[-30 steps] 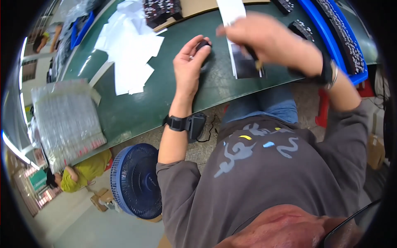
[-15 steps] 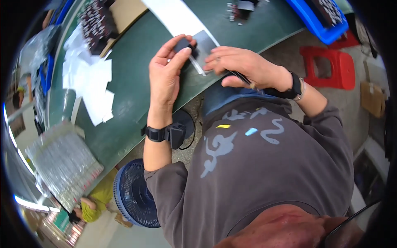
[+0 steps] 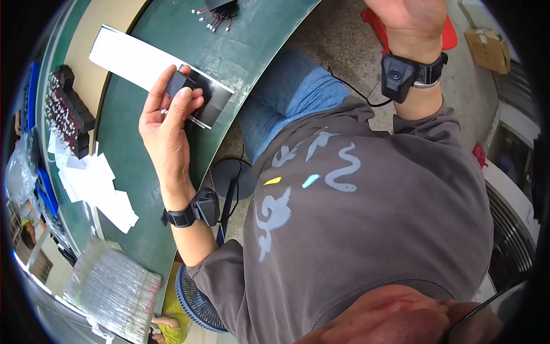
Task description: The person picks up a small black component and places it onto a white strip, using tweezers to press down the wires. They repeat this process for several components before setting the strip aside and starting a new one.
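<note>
My left hand (image 3: 169,123) is closed on a small black rectangular block (image 3: 177,85), pinched between thumb and fingers. A small white plug (image 3: 164,111) shows beside the palm. Just beyond the hand on the table lies a long white sheet (image 3: 129,56). Its near end carries a dark grey glossy piece (image 3: 217,102). Far off to the right, my right hand (image 3: 413,17) is raised over the floor beside a red stool (image 3: 375,28). Only its palm and wrist show; the fingers are cut off by the upper edge, and whatever they may hold is hidden.
More black blocks with red wires and white plugs (image 3: 220,10) sit at the table's far edge. Others are stacked at the left (image 3: 74,109), near white paper scraps (image 3: 97,183) and a clear-wrapped bundle (image 3: 114,292). A blue fan (image 3: 195,301) stands below the table.
My right hand has left the sheet and swung far right; the thin dark tool it held is out of sight. The view has turned right. My left hand still grips the block.
</note>
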The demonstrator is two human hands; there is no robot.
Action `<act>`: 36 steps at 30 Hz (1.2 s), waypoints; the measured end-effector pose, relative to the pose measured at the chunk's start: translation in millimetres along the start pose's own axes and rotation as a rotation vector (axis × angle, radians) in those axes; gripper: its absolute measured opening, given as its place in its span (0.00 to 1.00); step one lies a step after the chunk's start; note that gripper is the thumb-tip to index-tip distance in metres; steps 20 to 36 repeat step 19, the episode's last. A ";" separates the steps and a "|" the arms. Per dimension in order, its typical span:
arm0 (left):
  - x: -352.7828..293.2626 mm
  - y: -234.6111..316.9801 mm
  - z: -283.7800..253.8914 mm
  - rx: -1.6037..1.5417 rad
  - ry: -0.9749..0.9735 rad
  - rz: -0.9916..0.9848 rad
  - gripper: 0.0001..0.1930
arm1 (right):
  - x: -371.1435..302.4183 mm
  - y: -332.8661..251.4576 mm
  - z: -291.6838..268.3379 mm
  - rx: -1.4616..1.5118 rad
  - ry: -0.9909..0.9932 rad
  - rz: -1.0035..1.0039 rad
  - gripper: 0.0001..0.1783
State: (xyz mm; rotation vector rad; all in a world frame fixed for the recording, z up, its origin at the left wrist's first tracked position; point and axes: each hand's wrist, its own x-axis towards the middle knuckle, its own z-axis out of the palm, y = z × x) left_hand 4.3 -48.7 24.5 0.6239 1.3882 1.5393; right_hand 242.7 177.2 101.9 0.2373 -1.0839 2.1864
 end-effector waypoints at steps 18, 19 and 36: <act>6.4 -8.1 10.7 -0.006 -0.022 0.105 0.21 | -35.5 130.2 6.2 -1.107 0.072 0.245 0.12; 7.3 -11.5 8.2 0.203 -0.029 0.101 0.23 | -33.8 132.4 5.6 -1.102 0.070 0.246 0.12; 7.3 -11.5 8.2 0.203 -0.029 0.101 0.23 | -33.8 132.4 5.6 -1.102 0.070 0.246 0.12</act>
